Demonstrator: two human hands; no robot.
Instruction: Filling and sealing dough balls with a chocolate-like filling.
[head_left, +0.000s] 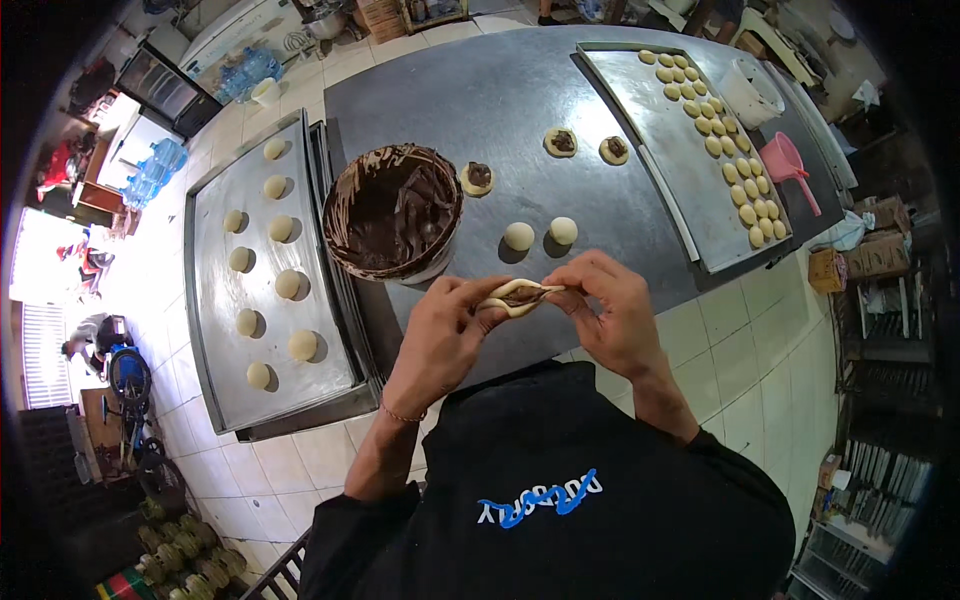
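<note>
Between my two hands, above the table's near edge, is a piece of dough [519, 298] folded around dark brown filling. My left hand [447, 325] grips its left side, fingers wrapped round it. My right hand [607, 312] pinches the right end, where the dough edges meet; filling still shows in the gap. Just beyond lie two smooth dough balls [519, 236]. A bucket [436, 262] of chocolate-coloured paste stands left of them, its rim smeared. Flattened dough rounds topped with paste lie beside the bucket [477, 179] and farther back [561, 142], [614, 150].
A metal tray [225, 345] with several spaced dough balls lies left of the bucket. On the right, another tray [655, 150] holds many small dough balls. Past it are a pink scoop [785, 158] and a white tub [750, 95]. Racks and boxes stand far right.
</note>
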